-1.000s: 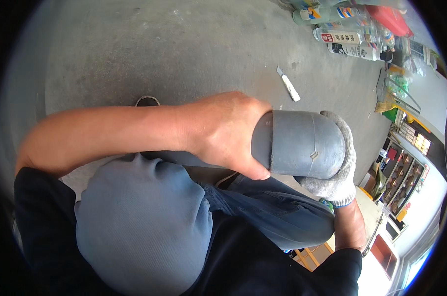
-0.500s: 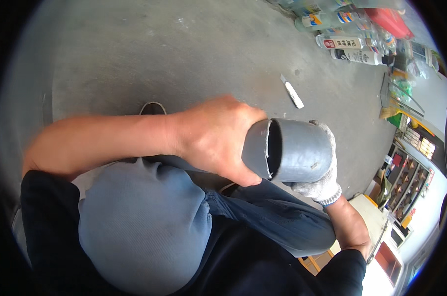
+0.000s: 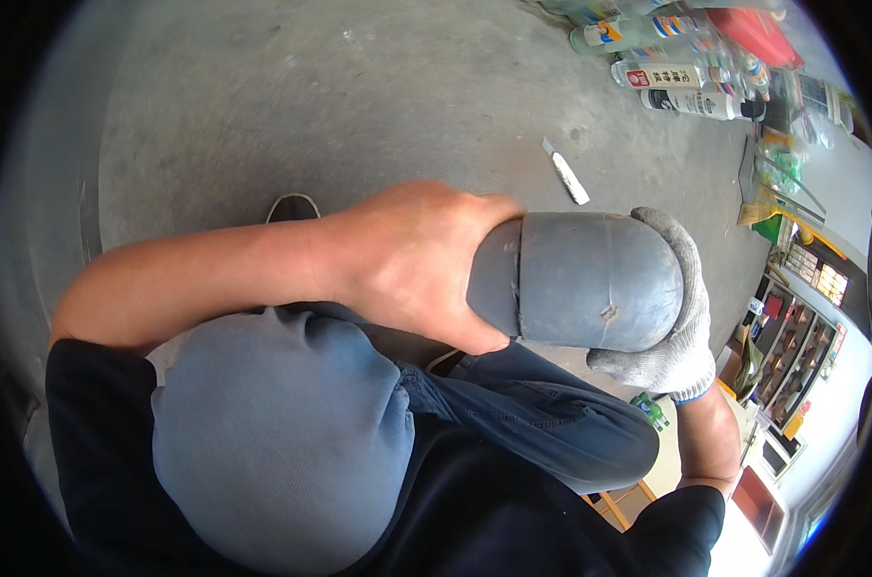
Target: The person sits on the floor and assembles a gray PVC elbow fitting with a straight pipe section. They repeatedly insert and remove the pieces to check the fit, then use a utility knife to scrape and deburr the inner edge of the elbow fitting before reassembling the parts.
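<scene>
My bare left hand (image 3: pixel 412 264) is wrapped round a grey plastic pipe piece (image 3: pixel 494 281), thumb below and fingers over the far side. My right hand (image 3: pixel 691 337), in a white knit glove, cups the rounded end of a grey domed pipe cap (image 3: pixel 599 279). The two grey pieces meet edge to edge, a thin dark seam between them. A small scuffed spot marks the cap's lower side. Both are held out over the floor, beyond my knees. On the floor past them lies a white-handled utility knife (image 3: pixel 568 179) with its blade out.
Several bottles (image 3: pixel 662 75) lie at the far right by a red plastic thing (image 3: pixel 758 37). Below them are a broom (image 3: pixel 758 210) and a shelf unit (image 3: pixel 792 341). My shoe (image 3: pixel 293 208) rests on the concrete floor (image 3: pixel 263 106).
The cap has turned and swung in line with the pipe piece, so the dark opening between them has narrowed to a seam. My right hand has moved right, round the domed end.
</scene>
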`<state>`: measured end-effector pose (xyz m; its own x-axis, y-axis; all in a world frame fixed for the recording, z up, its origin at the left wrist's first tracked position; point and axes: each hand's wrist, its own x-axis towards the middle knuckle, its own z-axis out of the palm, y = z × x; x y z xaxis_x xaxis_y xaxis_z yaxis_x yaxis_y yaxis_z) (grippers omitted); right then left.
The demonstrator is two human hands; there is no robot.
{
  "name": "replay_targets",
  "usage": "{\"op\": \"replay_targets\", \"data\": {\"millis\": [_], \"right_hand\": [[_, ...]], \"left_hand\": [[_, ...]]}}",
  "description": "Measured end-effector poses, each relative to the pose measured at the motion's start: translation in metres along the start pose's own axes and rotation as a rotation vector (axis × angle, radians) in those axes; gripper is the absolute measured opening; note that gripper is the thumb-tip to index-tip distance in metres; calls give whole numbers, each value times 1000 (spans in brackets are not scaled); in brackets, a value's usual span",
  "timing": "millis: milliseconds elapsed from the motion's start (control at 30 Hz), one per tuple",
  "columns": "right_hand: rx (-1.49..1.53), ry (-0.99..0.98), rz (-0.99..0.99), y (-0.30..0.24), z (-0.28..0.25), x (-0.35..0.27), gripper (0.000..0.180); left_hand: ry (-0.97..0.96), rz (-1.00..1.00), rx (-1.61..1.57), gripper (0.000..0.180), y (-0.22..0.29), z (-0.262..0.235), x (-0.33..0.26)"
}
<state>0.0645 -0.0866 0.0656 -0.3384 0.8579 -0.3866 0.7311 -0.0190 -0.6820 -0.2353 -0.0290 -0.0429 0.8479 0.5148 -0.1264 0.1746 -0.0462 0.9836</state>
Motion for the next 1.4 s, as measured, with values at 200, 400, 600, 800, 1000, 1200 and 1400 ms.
{"op": "replay_targets", "data": {"millis": [200, 400, 600, 800, 1000, 1200, 1400], "right_hand": [[-120, -50, -26, -20, -7, 9, 124], [-94, -106, 114, -30, -13, 9, 131], [-100, -101, 65, -27, -12, 6, 129], [-2, -70, 78, -19, -3, 1, 123], [46, -3, 111, -10, 11, 7, 117], [210, 38, 299, -17, -6, 55, 111], [12, 54, 313, -16, -28, 94, 111]], "left_hand": [[1, 1, 43, 75, 1, 0, -5], [27, 34, 50, 74, -1, 4, -4], [36, 33, 16, 71, 0, 5, -5], [12, 31, -40, 71, -2, 5, -2], [-43, 34, -108, 75, -10, 1, 6], [-193, -19, -435, 99, -47, -29, 41], [-214, -185, -779, 97, -84, -67, 54]]}}
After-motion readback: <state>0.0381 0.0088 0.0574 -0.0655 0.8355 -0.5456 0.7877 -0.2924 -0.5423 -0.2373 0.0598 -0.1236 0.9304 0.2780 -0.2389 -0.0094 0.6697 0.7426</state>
